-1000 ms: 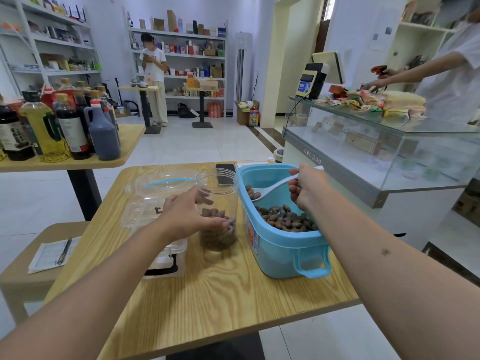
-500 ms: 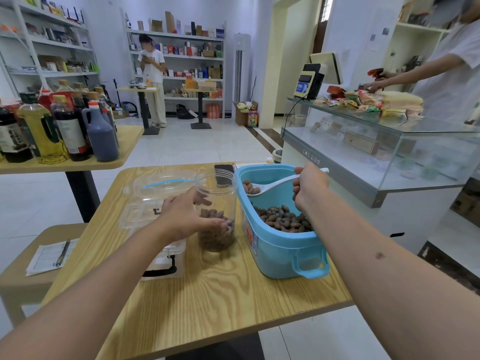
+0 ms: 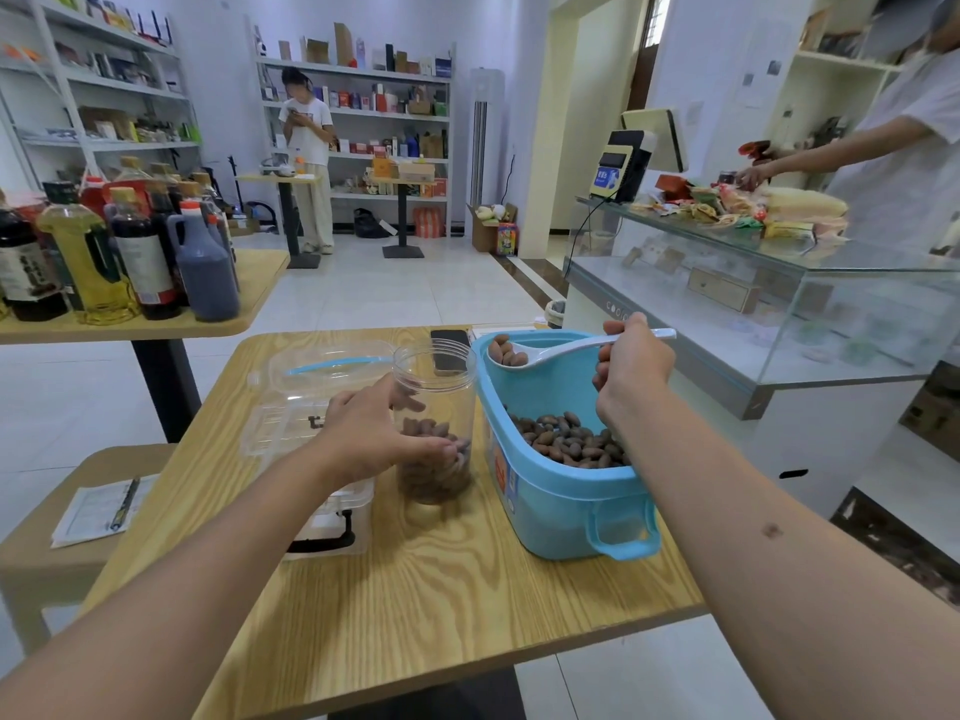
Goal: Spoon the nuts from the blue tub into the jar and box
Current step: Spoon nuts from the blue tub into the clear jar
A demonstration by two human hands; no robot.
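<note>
Now left hand [image 3: 371,433] grips jar [image 3: 435,407] beside tub [image 3: 561,491]; right hand [image 3: 628,366] holds loaded spoon [image 3: 571,349] above rim.

A small shop: stocked shelves [image 3: 358,101], glass counter [image 3: 779,304] with till screen [image 3: 654,140] (bottles [image 3: 119,252] displayed nearby).

We list: blue tub [image 3: 558,504], open, part-filled with brown nuts [image 3: 569,441]; white spoon [image 3: 558,350] above it, loaded with a few nuts; clear jar [image 3: 435,407] just left, upright, partly filled; clear box [image 3: 311,407] beyond, lid raised.
</note>
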